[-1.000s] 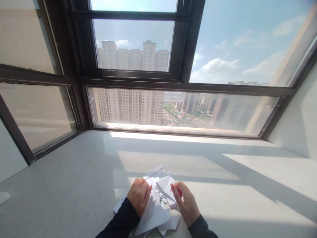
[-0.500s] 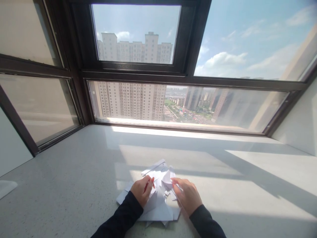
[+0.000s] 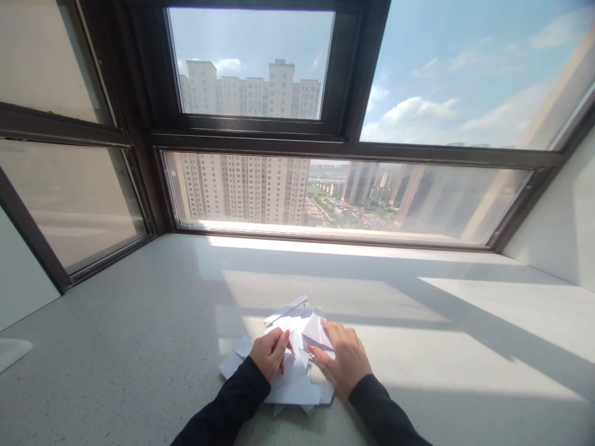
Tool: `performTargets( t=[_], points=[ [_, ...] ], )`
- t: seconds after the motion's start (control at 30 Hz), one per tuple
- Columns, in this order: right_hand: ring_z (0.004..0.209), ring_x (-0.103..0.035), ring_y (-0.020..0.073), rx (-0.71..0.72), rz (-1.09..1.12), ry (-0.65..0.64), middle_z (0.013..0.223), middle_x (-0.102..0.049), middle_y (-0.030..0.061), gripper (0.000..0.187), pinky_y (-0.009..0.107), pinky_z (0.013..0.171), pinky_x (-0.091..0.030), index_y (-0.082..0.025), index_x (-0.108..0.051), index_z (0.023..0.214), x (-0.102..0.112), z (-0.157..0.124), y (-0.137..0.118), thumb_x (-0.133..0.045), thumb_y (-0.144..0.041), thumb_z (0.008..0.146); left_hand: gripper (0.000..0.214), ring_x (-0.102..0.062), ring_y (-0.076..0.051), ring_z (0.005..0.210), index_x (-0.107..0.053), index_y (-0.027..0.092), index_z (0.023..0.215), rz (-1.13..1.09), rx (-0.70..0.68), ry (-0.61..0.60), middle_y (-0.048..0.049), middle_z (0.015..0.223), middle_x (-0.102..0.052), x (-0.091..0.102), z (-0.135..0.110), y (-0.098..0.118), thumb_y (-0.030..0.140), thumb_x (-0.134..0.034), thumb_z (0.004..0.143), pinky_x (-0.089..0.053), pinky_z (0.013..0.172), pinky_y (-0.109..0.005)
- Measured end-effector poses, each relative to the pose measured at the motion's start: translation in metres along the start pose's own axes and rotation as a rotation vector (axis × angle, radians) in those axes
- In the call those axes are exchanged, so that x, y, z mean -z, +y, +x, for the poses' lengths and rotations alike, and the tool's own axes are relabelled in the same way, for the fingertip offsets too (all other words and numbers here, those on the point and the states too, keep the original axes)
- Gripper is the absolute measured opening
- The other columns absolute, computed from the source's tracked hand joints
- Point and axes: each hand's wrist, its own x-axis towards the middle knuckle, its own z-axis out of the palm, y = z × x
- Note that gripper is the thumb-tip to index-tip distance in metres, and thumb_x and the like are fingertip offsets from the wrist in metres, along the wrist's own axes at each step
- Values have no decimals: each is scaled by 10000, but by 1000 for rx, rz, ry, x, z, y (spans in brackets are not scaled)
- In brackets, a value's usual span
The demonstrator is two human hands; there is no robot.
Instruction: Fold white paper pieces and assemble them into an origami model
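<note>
A loose pile of white folded paper pieces (image 3: pixel 288 384) lies on the pale stone window ledge (image 3: pixel 139 347) near the bottom middle of the view. My left hand (image 3: pixel 269 353) rests on the pile's left side with its fingers curled and pinched on a paper sheet. My right hand (image 3: pixel 341 356) sits on the right side, thumb and fingers closed on a small folded paper shape (image 3: pixel 317 331) that stands up between the two hands. Dark sleeves cover both forearms.
A dark-framed window (image 3: pixel 344 148) runs along the back of the ledge, with tower blocks and sky outside. A white wall (image 3: pixel 562 229) closes the right end. A pale object (image 3: pixel 12 353) pokes in at the far left edge. Sunlit patches cross the ledge.
Both hands have drawn closer together over the pile. The right hand has shifted left and now grips the small folded shape, which stands more upright than before.
</note>
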Motion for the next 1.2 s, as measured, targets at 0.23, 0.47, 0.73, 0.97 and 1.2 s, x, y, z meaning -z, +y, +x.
performTargets(
  t=[0.23, 0.47, 0.73, 0.97, 1.2],
  points=[
    [645, -502, 189, -18, 60, 86, 752, -634, 53, 208, 312, 625, -379, -187, -606, 790, 10, 3, 5, -400, -165, 769, 377, -355, -78, 262, -527, 183, 571, -57, -3, -36, 68, 301, -406, 2, 0, 2, 491, -388, 737, -304, 381, -207],
    [829, -523, 186, 287, 340, 162, 974, -576, 72, 297, 318, 664, -439, -239, -544, 1047, 30, -1, -21, -347, -168, 837, 720, -410, -83, 264, -385, 135, 1129, -421, 178, -163, 11, 516, -565, 10, 6, 10, 677, -316, 660, -259, 280, -189],
    [865, -512, 205, 167, 477, 120, 971, -534, 105, 292, 332, 667, -454, -181, -433, 1100, 21, -4, -32, -335, -263, 838, 520, -427, -76, 350, -626, 132, 832, -487, 106, 15, -4, 519, -565, 12, 9, 5, 591, -501, 622, -301, 325, -191],
    [601, -467, 172, 149, 154, -251, 605, -521, 16, 349, 291, 552, -342, -183, -495, 588, 11, -12, -37, -531, -526, 641, 462, -379, -66, 363, -620, 150, 841, -583, 223, 293, 59, 427, -451, 21, 17, 3, 545, -533, 619, -303, 321, -174],
    [639, -474, 156, 162, 275, -284, 639, -547, -4, 264, 278, 601, -338, -195, -508, 618, 16, -13, -43, -512, -445, 703, 427, -368, -69, 328, -616, 119, 742, -644, 263, 277, 59, 387, -442, 11, 14, 4, 523, -556, 616, -248, 289, -181]
  ],
)
